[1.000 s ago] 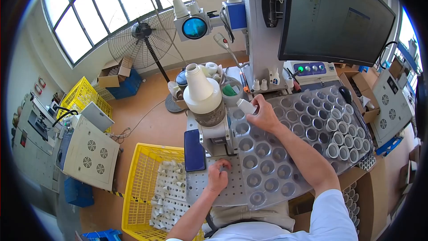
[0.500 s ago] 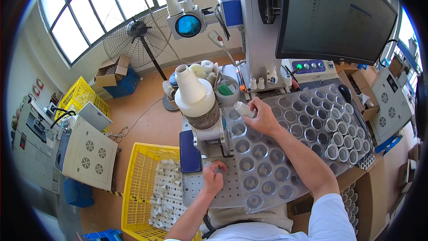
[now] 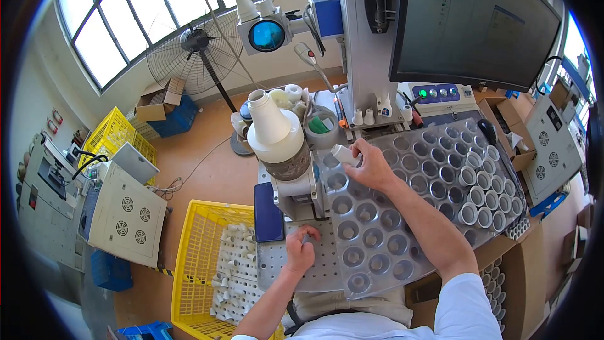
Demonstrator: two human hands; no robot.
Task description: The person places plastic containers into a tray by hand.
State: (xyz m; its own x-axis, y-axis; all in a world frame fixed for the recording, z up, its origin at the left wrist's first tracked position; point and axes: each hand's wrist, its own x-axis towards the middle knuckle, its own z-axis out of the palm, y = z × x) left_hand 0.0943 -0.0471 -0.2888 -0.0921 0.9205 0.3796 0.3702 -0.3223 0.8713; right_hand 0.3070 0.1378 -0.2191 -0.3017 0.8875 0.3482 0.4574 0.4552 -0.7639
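My right hand (image 3: pixel 372 167) grips a white plastic cup (image 3: pixel 345 155) between thumb and fingers, tilted above the far left corner of a clear plastic tray (image 3: pixel 350 214). Rows of round pockets cover this tray. Several white cups (image 3: pixel 484 199) stand in its right-hand pockets. Over a perforated metal plate (image 3: pixel 327 258), my left hand (image 3: pixel 301 252) is closed with curled fingers; whatever may be inside is hidden. Just beyond it are a dark blue phone-like slab (image 3: pixel 268 213) and a fixture topped by a white cone (image 3: pixel 269 119).
A yellow basket (image 3: pixel 189 264) with many small white parts stands at the left. A machine column (image 3: pixel 371 44) and a monitor (image 3: pixel 472 25) rise behind the tray. A lens head (image 3: pixel 267 36) hangs over the bench. At the lower right sits a cardboard box (image 3: pixel 525 277) with white cups.
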